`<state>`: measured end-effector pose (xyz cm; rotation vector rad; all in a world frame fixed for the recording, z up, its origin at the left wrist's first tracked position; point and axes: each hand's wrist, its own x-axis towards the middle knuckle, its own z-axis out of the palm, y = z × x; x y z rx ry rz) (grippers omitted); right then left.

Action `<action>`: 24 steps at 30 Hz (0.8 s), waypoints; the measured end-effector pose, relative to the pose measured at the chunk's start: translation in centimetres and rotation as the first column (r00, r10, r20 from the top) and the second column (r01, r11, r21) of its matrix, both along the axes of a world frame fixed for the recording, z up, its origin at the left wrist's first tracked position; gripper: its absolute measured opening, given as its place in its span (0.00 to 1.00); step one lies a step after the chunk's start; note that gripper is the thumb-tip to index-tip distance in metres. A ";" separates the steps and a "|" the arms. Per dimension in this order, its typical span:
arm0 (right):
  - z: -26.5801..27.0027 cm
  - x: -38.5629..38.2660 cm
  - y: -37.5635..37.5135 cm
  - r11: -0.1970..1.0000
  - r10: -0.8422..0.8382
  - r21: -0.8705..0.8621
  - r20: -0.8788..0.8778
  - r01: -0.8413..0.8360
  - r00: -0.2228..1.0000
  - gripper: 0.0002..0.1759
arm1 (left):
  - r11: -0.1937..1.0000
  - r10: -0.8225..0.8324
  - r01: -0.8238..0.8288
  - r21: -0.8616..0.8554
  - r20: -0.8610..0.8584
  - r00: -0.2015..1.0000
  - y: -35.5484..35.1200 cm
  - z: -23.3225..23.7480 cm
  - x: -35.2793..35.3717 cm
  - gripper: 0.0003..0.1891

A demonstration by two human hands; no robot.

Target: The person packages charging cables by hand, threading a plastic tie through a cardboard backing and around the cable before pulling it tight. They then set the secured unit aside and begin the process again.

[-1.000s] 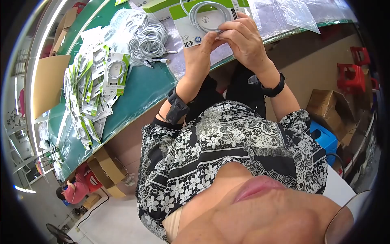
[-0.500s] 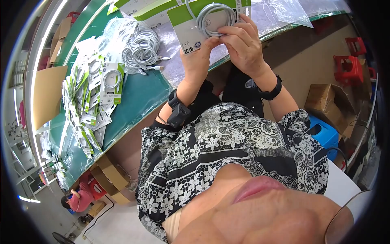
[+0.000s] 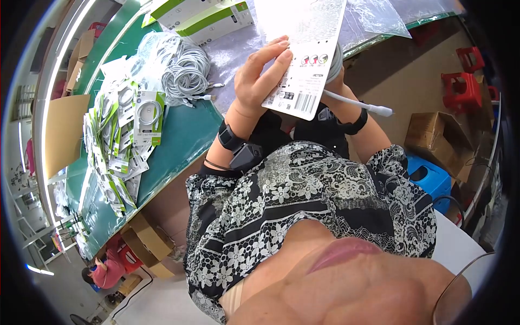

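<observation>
My left hand (image 3: 259,76) is closed on the left side of a white packaging card (image 3: 307,70), its fingers lying across the printed back. Icons and a barcode show on this side. Behind the card's right edge is a coiled pale cable (image 3: 337,64), and one plug end (image 3: 382,110) sticks out to the lower right. My right hand (image 3: 337,89) grips at the coil, with most of its fingers hidden by the card. The card is held tilted above the near edge of the table.
On the green table (image 3: 176,138) lie a heap of carded cables (image 3: 116,146) and a bundle of loose pale cables (image 3: 187,73). Green-and-white boxes (image 3: 216,24) stand at the back. To the right are a red stool (image 3: 461,92), a cardboard box (image 3: 436,138) and a blue stool (image 3: 428,176).
The card has turned from its green front with the coil to its printed back. My left hand now lies over that back, my right hand has gone behind, and a cable end sticks out.
</observation>
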<state>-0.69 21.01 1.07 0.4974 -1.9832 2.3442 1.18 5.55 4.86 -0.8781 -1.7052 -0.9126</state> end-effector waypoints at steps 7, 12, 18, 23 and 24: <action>2.5 -0.5 0.7 0.968 0.161 0.230 -0.281 -0.096 0.946 0.24 | 1.000 0.004 -0.004 -0.018 -0.029 1.000 -0.7 1.5 0.3 0.17; 2.3 -0.2 0.8 0.941 0.180 0.333 -0.333 -0.063 0.925 0.24 | 0.998 -0.029 0.025 -0.052 -0.070 0.997 -1.3 2.0 -0.2 0.17; 1.6 -0.1 0.7 0.929 0.085 0.349 -0.523 0.122 0.848 0.22 | 0.999 -0.049 0.047 -0.025 -0.063 0.997 -1.1 2.3 0.0 0.17; 4.0 0.0 0.8 0.799 0.179 0.367 -0.902 0.477 0.393 0.17 | 0.988 -0.082 0.073 0.134 0.063 0.995 -0.7 2.2 0.7 0.16; 4.4 0.1 0.6 0.795 0.170 0.335 -0.923 0.505 0.344 0.16 | 0.983 -0.074 0.053 0.174 0.116 0.990 -0.7 2.2 0.9 0.16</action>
